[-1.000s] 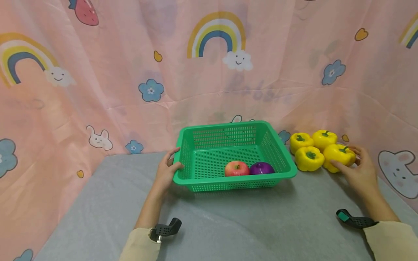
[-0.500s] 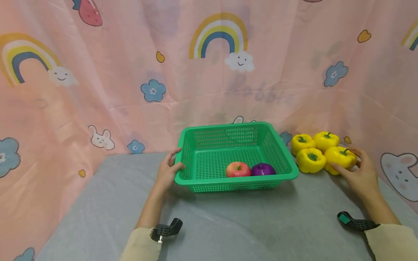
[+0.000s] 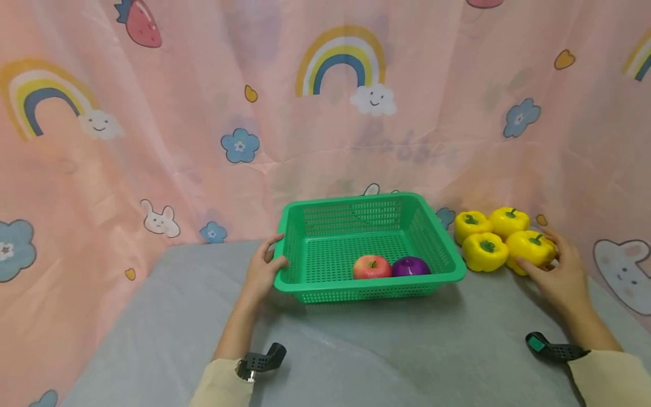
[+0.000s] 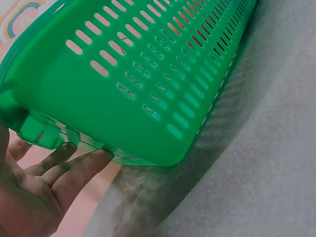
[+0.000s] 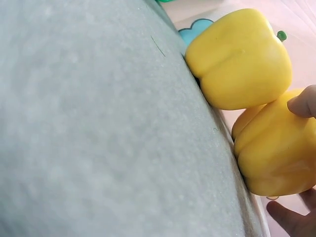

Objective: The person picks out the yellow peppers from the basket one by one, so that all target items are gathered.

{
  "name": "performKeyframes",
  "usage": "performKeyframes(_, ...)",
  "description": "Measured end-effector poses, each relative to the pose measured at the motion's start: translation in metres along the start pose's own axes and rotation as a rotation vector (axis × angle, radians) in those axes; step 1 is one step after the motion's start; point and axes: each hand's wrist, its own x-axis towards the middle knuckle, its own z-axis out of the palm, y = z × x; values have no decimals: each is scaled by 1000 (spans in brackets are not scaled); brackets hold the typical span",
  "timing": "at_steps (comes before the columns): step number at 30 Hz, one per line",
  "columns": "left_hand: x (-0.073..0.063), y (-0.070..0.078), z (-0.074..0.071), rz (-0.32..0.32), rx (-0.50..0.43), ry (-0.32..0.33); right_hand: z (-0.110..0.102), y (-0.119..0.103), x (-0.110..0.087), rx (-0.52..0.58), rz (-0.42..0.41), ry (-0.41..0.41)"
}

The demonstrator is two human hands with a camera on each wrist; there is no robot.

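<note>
A green plastic basket [image 3: 356, 284] stands on the grey cloth, holding a red apple [image 3: 372, 267] and a purple onion-like round vegetable [image 3: 410, 266] by its near wall. At its left end my left hand [image 3: 261, 270] grips the rim, thumb over the edge; the left wrist view has the fingers against the outer wall [image 4: 123, 113]. To the basket's right, several yellow bell peppers [image 3: 485, 252] sit bunched together. My right hand [image 3: 564, 277] holds the near right pepper [image 3: 529, 249], thumb on its front [image 5: 281, 148] and fingers around its far right side, partly hidden.
A grey cloth [image 3: 356, 350] covers the table. Behind it hangs a pink patterned curtain [image 3: 325, 141], close to the back of the basket and peppers, and also along the right side.
The whole head view shifts slightly down and right. Both hands stay at the basket and the pepper; the right fingers move slightly around the pepper, which stays in place.
</note>
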Motion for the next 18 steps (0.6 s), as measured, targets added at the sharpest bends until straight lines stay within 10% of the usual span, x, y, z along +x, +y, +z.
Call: performKeyframes(18,0,-5,7,21,48,-29,-1,5,-1,17,48,-94)
